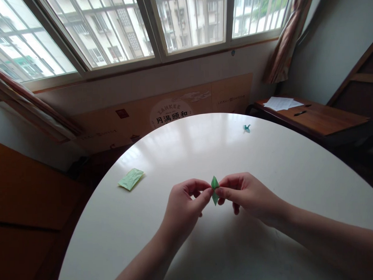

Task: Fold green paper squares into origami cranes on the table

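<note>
A small piece of folded green paper (214, 182), diamond-shaped with a point at top and bottom, is held upright above the white table. My left hand (185, 201) pinches its left side between thumb and forefinger. From the other side, my right hand (248, 191) pinches it the same way, so the fingertips of both hands nearly meet at its middle and hide that part. The other fingers of the right hand curl loosely below.
On the round white table (186, 148) lies a flat stack of light green paper (130, 179) at the left. A small teal folded paper bird (246, 128) stands near the far edge. Beyond it, a wooden side table (329, 118) carries white sheets (283, 103) and a dark pen-like object (299, 113).
</note>
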`<state>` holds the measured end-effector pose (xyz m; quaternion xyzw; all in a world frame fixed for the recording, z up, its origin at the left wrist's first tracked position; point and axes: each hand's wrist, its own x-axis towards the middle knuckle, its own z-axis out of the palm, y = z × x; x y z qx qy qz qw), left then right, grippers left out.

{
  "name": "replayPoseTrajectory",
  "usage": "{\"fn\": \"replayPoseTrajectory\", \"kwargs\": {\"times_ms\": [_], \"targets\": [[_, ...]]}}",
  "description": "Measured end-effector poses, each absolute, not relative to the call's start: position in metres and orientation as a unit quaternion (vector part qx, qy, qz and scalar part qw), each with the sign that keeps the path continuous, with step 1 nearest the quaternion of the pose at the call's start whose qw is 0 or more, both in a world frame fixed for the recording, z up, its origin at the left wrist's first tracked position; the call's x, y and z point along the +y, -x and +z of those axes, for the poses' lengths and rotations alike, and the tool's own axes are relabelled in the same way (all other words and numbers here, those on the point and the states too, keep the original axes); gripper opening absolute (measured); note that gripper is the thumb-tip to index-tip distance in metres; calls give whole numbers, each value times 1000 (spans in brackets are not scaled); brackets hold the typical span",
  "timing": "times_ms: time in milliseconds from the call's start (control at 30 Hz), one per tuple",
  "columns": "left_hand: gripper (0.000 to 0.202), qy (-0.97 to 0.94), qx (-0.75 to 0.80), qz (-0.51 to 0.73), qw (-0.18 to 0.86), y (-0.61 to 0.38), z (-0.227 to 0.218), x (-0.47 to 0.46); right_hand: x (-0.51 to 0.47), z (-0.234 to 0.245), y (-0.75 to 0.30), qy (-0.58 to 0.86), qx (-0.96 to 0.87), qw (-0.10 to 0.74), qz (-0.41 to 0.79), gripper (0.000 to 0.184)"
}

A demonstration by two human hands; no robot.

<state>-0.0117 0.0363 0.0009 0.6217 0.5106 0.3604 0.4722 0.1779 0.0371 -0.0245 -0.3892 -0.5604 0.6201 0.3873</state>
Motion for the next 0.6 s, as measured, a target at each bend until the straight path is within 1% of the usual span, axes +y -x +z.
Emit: {"fn": "replayPoseTrajectory", "kwargs": {"times_ms": [133, 233, 267, 300, 433, 467, 533, 600], "targets": [[11, -706, 507, 387, 308, 11, 0, 30, 37, -26, -177, 402, -557, 387, 615, 26], [11, -734, 489, 400, 251, 10, 0, 27, 37, -23, -176, 402, -542, 386, 630, 27], [12, -729, 489, 404, 258, 10, 0, 27, 36, -22, -176, 398, -535, 384, 639, 26], [14, -716, 493, 403, 286, 10, 0, 28, 36, -21, -176, 392, -529, 383, 648, 26], [25, -608, 493, 358, 509, 12, 2, 36, 35, -19, -177, 369, -533, 379, 660, 25], [26, -586, 484, 347, 549, 13, 2, 38, 35, -19, -177, 365, -537, 378, 659, 25], [26, -565, 472, 342, 584, 15, 2, 42, 35, -19, -178, 362, -544, 375, 658, 25], [26, -563, 467, 343, 589, 16, 2, 43, 34, -18, -178, 361, -548, 371, 657, 25]]}}
